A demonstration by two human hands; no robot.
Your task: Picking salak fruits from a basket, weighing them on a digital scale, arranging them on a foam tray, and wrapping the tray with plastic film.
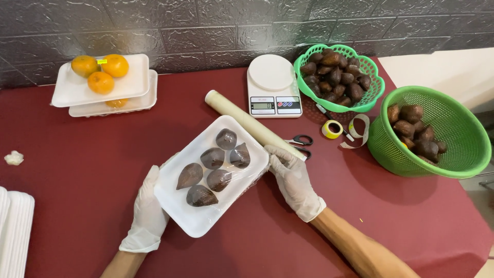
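A dark red cloth [77, 170] covers the table, and behind it runs a wall of grey, rough-faced tiles [206, 31]; at 2 o'clock a pale strip of floor or wall shows past the table's corner. At the far 9 o'clock edge a stack of white foam trays [14, 231] pokes into view, with a small crumpled white scrap [14, 157] above it. At 11 o'clock two more foam trays [72, 90] sit one on the other, the upper one carrying three oranges [101, 81]. At the centre lies the wrapped tray [198, 219], a white foam tray tilted on the cloth, holding five dark brown scaly fruits [212, 157] under clear film. The left hand [148, 211], gloved in white, grips the tray's 8 o'clock edge with fingers tucked beneath it; the right hand [294, 177], also gloved, is closed on the tray's 3 o'clock corner. Just beyond the tray, a roll of cling film [242, 116] lies slanted from 11 to 4 o'clock, touching the right fingertips. At 12 o'clock stands a white kitchen scale [272, 85]. Black-handled scissors [299, 140] lie beside the roll, then a yellow tape roll [332, 128] with a loose strip. A shallow green basket [373, 100] at 1 o'clock and a deeper green basket [453, 128] at 3 o'clock both hold the same brown fruit.
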